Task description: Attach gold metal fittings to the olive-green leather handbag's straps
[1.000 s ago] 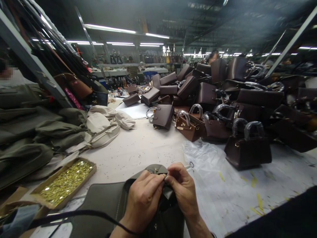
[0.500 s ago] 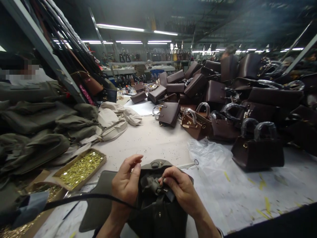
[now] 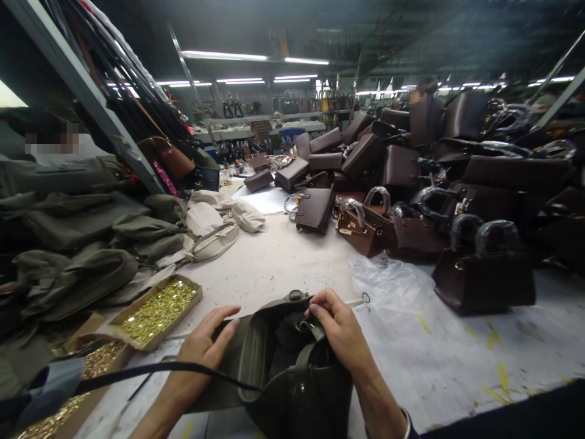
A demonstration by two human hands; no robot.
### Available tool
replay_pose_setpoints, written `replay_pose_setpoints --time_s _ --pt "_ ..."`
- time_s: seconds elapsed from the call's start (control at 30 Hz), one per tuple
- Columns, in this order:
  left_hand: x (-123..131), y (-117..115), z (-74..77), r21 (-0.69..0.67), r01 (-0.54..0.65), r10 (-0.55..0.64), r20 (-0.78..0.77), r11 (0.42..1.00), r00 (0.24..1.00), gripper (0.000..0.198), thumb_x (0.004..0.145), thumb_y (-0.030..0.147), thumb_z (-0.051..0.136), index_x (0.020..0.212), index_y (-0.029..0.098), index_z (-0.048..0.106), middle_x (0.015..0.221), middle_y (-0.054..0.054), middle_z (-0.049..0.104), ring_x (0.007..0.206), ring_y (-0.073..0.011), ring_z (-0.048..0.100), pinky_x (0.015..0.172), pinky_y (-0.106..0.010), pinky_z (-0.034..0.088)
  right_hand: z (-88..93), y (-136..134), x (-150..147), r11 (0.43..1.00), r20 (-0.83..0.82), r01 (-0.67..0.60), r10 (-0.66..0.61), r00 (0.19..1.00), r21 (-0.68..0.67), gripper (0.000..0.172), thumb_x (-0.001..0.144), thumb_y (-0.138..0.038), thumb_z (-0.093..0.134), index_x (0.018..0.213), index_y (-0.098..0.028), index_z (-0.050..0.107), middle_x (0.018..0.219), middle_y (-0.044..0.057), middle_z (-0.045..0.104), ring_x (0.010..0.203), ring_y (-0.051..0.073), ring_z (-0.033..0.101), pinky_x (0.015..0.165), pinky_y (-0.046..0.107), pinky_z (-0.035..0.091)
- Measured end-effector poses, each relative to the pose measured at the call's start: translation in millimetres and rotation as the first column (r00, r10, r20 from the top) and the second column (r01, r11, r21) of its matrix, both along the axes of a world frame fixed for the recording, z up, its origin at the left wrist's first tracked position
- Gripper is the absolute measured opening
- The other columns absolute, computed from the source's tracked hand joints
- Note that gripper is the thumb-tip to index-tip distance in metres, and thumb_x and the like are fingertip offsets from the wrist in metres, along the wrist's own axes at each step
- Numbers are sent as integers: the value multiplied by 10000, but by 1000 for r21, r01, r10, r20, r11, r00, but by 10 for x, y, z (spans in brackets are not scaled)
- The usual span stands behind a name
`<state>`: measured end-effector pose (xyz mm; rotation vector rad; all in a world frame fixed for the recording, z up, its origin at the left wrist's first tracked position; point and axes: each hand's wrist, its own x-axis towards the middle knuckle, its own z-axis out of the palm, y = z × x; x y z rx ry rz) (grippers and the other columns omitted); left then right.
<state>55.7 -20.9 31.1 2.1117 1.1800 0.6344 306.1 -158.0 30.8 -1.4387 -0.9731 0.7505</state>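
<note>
A dark olive-green bag (image 3: 320, 399) stands with its mouth open at the front middle of the table. My right hand (image 3: 340, 332) is at the right of the opening, thumb and fingers pinched on the bag's far rim. A short strap with a small metal stud crosses the bag's near side. Left of the opening, my left hand (image 3: 205, 344) is held with thumb and fingers apart, near the bag's flap, and grips nothing. A long black strap (image 3: 173, 366) runs from the left across to the bag.
Gold fittings fill a cardboard tray (image 3: 159, 314) and another box (image 3: 98, 360) at the left. Behind lie olive bags (image 3: 77, 225) and cream pieces (image 3: 212, 225). Brown handbags (image 3: 402, 167) are heaped at the back right. Clear plastic (image 3: 393, 292) and a ring-handled metal tool (image 3: 365, 297) lie nearer.
My left hand has moved left and down, away from the opening. My right hand has shifted up to the rim. The bag's mouth now shows wider, and the crumpled lining piece is lower inside.
</note>
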Motion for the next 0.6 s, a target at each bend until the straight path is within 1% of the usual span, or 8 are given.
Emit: replay_pose_setpoints --time_s 0.07,0.13,0.2,0.27,0.3,0.43,0.5,0.6 --pt "-31 -52 -156 -231 -20 32 47 973 998 503 865 617 551 1137 221 701 1200 -101 711 1188 -322 626 1087 -488 468 -4 56 4 999 -88 -49 51 995 25 123 955 -327 577 898 -220 600 838 8 719 825 193 675 792 294 484" --pt "-9 -89 -230 -512 15 63 133 859 989 554 849 632 580 1204 216 668 1262 -120 681 1227 -335 604 1024 -480 515 -10 118 7 994 -147 -101 107 983 45 129 932 -330 609 887 -209 607 828 15 720 814 192 670 784 296 491" --pt "44 -77 -173 -727 105 110 241 678 964 586 857 611 581 1297 225 610 1372 -140 610 1283 -349 566 937 -481 562 -20 174 13 988 -190 -143 152 970 59 141 912 -336 630 874 -202 609 819 19 718 806 192 665 767 295 495" --pt "120 -28 -5 -789 191 129 323 584 937 567 881 553 557 1344 228 574 1452 -152 541 1333 -354 520 919 -496 565 -31 216 17 985 -188 -163 170 967 55 139 907 -334 634 875 -201 611 819 19 716 804 190 663 761 294 494" --pt "168 -1 97 -762 213 100 341 612 935 549 879 517 558 1339 217 581 1461 -157 533 1354 -352 498 958 -507 544 -35 231 16 985 -164 -166 171 971 46 132 910 -331 629 882 -202 613 823 17 715 808 190 662 766 296 491" --pt "437 12 391 -382 268 -220 165 885 961 596 785 344 628 1355 179 570 1413 -149 580 1346 -325 503 1127 -506 416 -46 258 -9 992 -49 -121 123 991 42 121 929 -325 593 899 -208 606 810 5 686 796 183 640 770 302 477" --pt "595 -39 408 -172 326 -329 12 929 944 656 769 247 591 1417 185 504 1411 -130 585 1265 -294 574 1107 -486 443 -53 265 -23 990 -79 -120 126 989 73 131 927 -333 592 903 -205 595 786 -1 669 768 175 626 743 295 474" --pt "794 -108 323 59 385 -368 -197 921 909 686 759 109 507 1438 195 467 1360 -106 624 1187 -253 628 1047 -433 500 -69 276 -25 983 -198 -147 168 966 114 153 909 -345 614 896 -197 579 751 -8 653 714 156 602 693 276 462"
